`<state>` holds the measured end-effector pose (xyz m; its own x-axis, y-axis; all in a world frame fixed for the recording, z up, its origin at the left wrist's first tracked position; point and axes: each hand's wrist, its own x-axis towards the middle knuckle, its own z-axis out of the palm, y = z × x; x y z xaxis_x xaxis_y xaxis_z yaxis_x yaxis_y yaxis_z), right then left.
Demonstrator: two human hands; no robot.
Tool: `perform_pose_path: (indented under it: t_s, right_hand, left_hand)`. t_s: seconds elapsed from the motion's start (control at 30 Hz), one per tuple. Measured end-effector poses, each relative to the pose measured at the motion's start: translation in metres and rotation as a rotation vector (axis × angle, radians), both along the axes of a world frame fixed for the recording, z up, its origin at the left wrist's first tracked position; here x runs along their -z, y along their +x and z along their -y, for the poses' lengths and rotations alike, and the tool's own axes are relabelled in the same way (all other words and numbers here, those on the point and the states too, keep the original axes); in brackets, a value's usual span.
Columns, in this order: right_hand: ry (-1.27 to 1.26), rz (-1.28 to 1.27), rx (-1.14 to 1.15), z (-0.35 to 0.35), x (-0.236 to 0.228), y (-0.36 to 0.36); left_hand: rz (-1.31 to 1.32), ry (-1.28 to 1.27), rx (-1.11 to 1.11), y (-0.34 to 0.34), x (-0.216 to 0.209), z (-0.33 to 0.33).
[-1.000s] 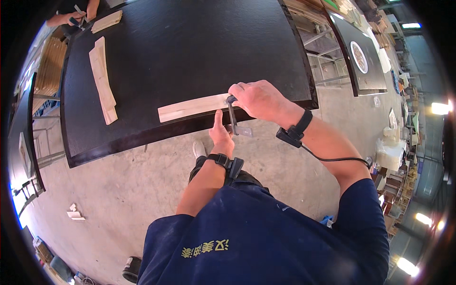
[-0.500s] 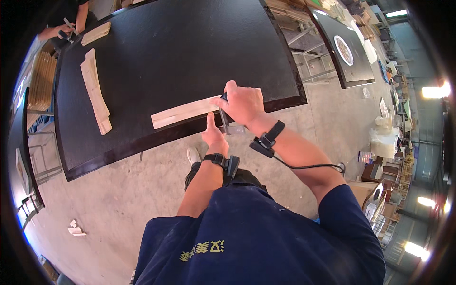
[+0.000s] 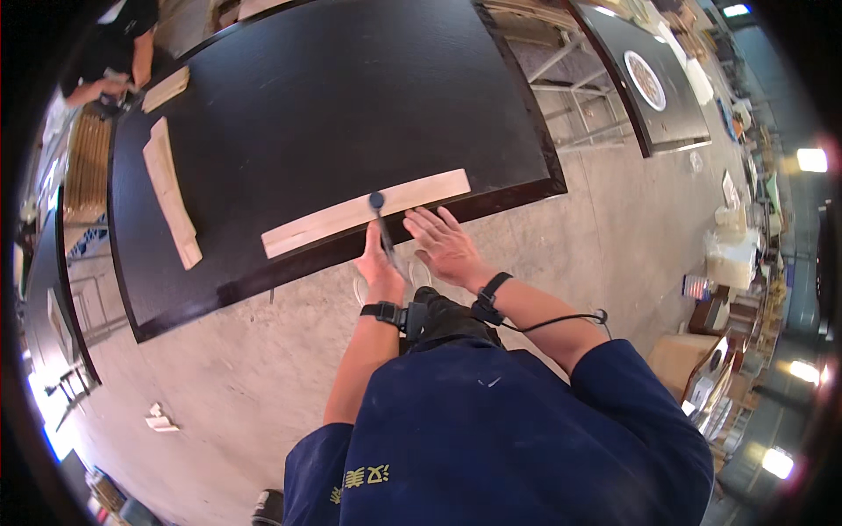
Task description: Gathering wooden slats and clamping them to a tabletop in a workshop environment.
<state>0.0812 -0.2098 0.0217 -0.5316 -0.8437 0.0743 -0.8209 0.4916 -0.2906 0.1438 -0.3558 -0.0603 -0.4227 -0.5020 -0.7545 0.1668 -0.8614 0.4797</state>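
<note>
A pale wooden strip (image 3: 324,224) lies along the near edge of the black panel (image 3: 307,114). Over the strip's middle stands a bar clamp (image 3: 377,201), its round dark end on top and its thin bar running down past the panel's edge. My left hand (image 3: 381,270) is closed at the clamp's bar just below the edge, thumb pointing up; its other fingers are mostly hidden. To the right of the clamp, my right hand (image 3: 449,250) is open and holds nothing, fingers stretched over the panel's edge, their tips close to the strip.
Another long wooden piece (image 3: 170,195) and a shorter one (image 3: 167,88) lie on the panel's left side. At the far left corner a co-worker's hands (image 3: 116,88) handle a dark tool. A second black panel (image 3: 605,39) stands at right; wood scraps (image 3: 160,421) lie on the floor.
My right hand has let go of the clamp's upper end and moved down to the panel's edge, its fingers spreading. My left hand stays at the clamp. The view has shifted slightly.
</note>
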Motion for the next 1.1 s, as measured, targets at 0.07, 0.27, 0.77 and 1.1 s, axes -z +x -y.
perform_pose_path:
  t_s: [0.07, 0.27, 0.77, 1.1]
  right_hand:
    - [-0.032, 0.052, 0.029, -0.013, 0.004, -0.006]
    - [0.036, 0.028, 0.075, -0.054, 0.001, -0.033]
    - [-0.041, -0.149, 0.372, -0.168, -0.02, -0.109]
    - [-0.122, -0.004, -0.626, 0.085, -0.15, -0.103]
  left_hand:
    - [0.045, -0.045, 0.07, 0.001, -0.018, -0.006]
    - [0.178, -0.141, 0.102, -0.004, -0.04, -0.011]
    - [0.121, -0.125, 0.128, 0.007, -0.02, -0.001]
    - [0.074, -0.304, 0.006, -0.007, -0.019, -0.015]
